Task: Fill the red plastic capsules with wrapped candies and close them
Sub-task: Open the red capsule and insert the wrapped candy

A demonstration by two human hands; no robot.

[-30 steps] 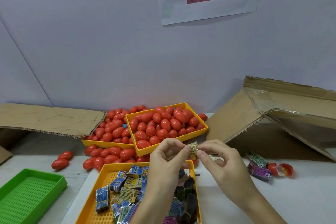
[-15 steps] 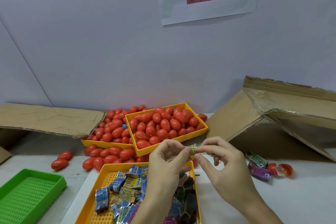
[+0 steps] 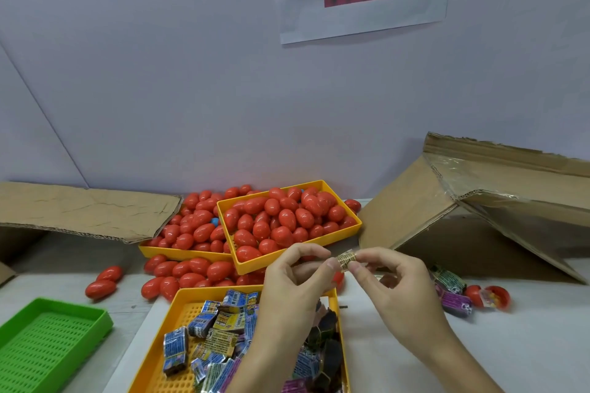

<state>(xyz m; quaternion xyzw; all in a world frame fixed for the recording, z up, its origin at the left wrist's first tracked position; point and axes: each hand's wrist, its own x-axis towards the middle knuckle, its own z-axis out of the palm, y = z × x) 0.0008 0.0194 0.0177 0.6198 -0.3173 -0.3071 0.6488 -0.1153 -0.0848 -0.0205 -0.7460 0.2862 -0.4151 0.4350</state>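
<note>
Both hands, left hand [image 3: 295, 277] and right hand [image 3: 388, 281], pinch one wrapped candy [image 3: 345, 259] above the candy tray [image 3: 194, 295], not yet in the open capsule [image 3: 493, 297] at right; many candies left.

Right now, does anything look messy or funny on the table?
Yes. Red capsules have spilled out of the heaped trays onto the table, two lying far off to the left. One blue thing sits among all the red ones. On the right, an open capsule lies beside loose candies.
</note>
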